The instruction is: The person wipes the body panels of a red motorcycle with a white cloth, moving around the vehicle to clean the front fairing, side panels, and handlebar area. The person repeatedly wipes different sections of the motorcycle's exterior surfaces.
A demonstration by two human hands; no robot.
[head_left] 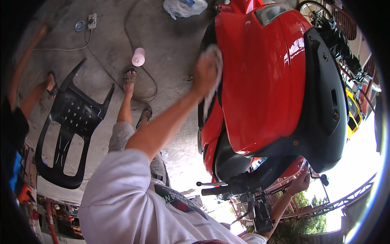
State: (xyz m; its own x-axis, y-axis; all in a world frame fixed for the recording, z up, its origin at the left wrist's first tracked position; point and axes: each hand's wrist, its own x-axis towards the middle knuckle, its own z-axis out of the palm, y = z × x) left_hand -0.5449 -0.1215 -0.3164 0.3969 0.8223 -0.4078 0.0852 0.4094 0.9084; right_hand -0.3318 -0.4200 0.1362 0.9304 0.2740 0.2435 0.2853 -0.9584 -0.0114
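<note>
My left hand (206, 72), smeared by motion, is closed on a whitish cloth (218, 61) at the left side of a large red-and-black motorcycle (260, 85). The cloth lies against the dark edge beside the glossy red panel, and part of it hangs below the hand. On the far side of the handlebar (233, 189), my right hand (300, 184) is closed near the lower edge of the red bodywork and a mirror (323, 179). What its fingers hold, if anything, is hidden.
A black plastic chair (79, 110) stands at the left, beside another person's arm (26, 61) and sandalled foot. On the concrete are a pink cylinder (138, 57), a power socket block (92, 20) with trailing cables, and a plastic bag (185, 7). A bicycle wheel (313, 13) shows at the right.
</note>
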